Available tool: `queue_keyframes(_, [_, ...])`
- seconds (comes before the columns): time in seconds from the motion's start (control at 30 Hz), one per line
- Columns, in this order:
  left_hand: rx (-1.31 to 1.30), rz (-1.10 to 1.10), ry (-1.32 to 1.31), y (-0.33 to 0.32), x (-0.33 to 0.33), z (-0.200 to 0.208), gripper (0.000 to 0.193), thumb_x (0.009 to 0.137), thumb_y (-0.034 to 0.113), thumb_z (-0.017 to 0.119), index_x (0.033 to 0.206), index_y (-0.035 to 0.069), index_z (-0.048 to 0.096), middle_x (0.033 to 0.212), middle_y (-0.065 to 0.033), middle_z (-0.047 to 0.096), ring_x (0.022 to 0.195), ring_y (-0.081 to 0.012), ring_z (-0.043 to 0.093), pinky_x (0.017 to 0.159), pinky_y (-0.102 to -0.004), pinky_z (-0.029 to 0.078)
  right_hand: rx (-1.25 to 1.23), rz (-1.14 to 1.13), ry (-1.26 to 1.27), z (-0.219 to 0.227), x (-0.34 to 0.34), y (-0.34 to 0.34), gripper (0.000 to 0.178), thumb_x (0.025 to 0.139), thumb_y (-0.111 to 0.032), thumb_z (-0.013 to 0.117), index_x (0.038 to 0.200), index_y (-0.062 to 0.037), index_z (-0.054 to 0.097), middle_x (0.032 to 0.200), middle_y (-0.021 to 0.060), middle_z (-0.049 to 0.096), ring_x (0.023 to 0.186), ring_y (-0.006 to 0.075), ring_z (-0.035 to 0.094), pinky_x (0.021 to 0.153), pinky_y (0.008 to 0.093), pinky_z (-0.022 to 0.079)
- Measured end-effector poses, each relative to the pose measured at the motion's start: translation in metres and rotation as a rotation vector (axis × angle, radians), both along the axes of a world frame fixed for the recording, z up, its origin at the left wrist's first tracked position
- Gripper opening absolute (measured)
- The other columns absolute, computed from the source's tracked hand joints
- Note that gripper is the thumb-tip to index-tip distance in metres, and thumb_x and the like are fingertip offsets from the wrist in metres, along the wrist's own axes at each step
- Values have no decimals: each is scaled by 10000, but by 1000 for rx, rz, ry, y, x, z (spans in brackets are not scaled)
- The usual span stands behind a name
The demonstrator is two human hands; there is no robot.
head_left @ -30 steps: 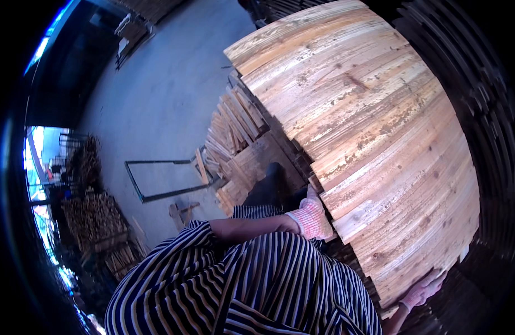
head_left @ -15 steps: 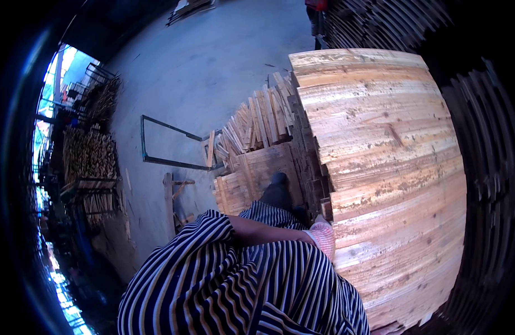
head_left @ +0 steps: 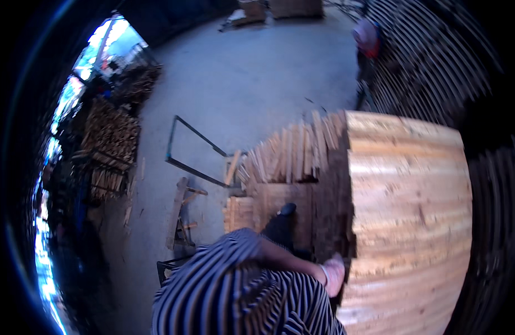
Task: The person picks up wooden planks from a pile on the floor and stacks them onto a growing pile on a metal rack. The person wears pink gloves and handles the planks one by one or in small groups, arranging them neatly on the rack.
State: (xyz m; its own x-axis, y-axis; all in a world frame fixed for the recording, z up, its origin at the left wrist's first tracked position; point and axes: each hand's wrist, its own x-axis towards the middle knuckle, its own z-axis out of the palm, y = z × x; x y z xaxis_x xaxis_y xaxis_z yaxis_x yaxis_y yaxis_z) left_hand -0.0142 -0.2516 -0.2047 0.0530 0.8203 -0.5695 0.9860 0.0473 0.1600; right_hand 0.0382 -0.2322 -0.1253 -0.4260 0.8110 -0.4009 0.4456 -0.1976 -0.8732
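My left hand (head_left: 334, 276), in a pinkish-white glove, is at the left edge of a wide stack of wooden boards (head_left: 411, 206). The left forearm crosses in front of my striped clothing. Blur and the glove's angle hide the fingers, so whether they grip the edge cannot be made out. The top of the stack is pale planks laid side by side, with darker, uneven layers down its left side. My right hand is not in view.
Loose wooden strips (head_left: 288, 151) stand fanned beside the stack, near a lower wooden platform (head_left: 282, 192). A dark metal frame (head_left: 196, 167) and a wooden trestle (head_left: 179, 215) stand on the concrete floor. Another person (head_left: 366, 47) is at the far right, and wood piles (head_left: 109, 131) line the left.
The view has swung, so the stack and floor things sit lower and the other person shows more fully. My left hand stays by the stack's left edge.
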Motion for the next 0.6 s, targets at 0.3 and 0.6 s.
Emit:
queue_keyframes(0.3, [-10, 279, -862, -55, -184, 81, 507, 889, 408, 645, 1290, 98, 631, 1229, -109, 641, 1207, -269, 596, 937, -458, 470, -543, 226, 75, -65, -238, -69, 598, 1043, -511, 444, 1511, -140, 434, 1417, 196, 521, 1278, 388, 502, 998, 520, 447])
queue_keyframes(0.6, [-17, 935, -549, -185, -408, -44, 431, 823, 386, 658, 1096, 54, 690, 1037, -192, 707, 1033, -371, 677, 870, -541, 519, -752, 261, -85, -118, -380, -92, 586, 1033, -514, 464, 1491, -149, 460, 1395, 170, 544, 1275, 372, 508, 966, 525, 455])
